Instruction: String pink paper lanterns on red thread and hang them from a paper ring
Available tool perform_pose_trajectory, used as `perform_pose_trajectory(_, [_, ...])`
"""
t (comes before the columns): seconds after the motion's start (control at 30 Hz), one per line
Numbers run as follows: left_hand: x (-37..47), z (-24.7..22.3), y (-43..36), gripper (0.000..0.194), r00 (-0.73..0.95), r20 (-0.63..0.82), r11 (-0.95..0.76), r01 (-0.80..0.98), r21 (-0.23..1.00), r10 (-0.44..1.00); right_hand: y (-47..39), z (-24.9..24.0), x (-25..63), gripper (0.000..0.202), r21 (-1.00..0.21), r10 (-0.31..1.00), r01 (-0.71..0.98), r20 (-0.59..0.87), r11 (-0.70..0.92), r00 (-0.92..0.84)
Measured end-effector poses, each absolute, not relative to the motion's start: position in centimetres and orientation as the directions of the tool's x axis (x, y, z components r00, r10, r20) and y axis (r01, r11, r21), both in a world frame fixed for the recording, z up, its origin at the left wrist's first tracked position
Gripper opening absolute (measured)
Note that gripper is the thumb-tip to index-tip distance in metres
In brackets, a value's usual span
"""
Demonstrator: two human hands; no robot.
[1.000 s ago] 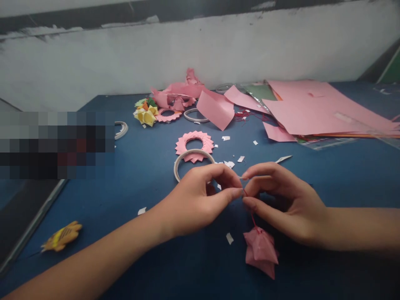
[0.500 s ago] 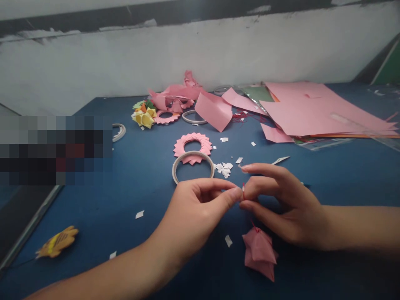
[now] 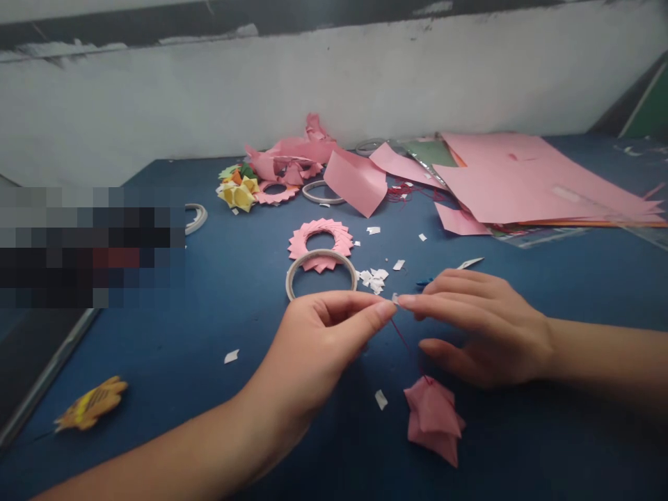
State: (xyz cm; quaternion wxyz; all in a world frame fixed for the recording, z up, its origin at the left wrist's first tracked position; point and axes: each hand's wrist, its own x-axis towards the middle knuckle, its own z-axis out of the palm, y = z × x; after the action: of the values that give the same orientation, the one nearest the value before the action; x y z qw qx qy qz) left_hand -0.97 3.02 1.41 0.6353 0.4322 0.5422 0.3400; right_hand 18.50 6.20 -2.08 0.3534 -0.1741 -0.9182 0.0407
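Observation:
My left hand and my right hand meet fingertip to fingertip above the blue table. Both pinch a small white scrap at the top of a thin red thread. The thread runs down to a folded pink paper piece lying on the table just below my right hand. A white tape ring sits just beyond my left hand, overlapping a pink star-edged paper ring.
Pink paper sheets are stacked at the back right. A heap of pink, yellow and green paper pieces lies at the back centre with more tape rings. Small white scraps dot the table. A yellow-orange paper shape lies front left.
My right hand has lowered and flattened toward the table while both hands keep pinching the thread's top end. The pink piece has stayed in place.

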Motion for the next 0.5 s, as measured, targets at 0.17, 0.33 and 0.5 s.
perform_pose_trajectory(0.17, [-1.16, 1.51, 3.04, 0.019, 0.201, -0.38, 0.384, 0.022, 0.923, 0.903, 6.65, -2.17, 18.79, 0.03, -0.114, 0.319, 0.323, 0.636, 0.94, -0.703])
perform_pose_trajectory(0.33, [-1.13, 1.57, 3.02, 0.021, 0.181, -0.377, 0.378, 0.03, 0.925, 0.908, 6.48, -2.34, 18.62, 0.03, -0.032, 0.256, 0.314, 0.661, 0.949, -0.705])
perform_pose_trajectory(0.5, [-1.2, 1.53, 3.19, 0.018, 0.183, -0.364, 0.362, 0.05, 0.931, 0.913, 6.68, -2.37, 18.66, 0.032, -0.028, 0.258, 0.315, 0.642, 0.949, -0.722])
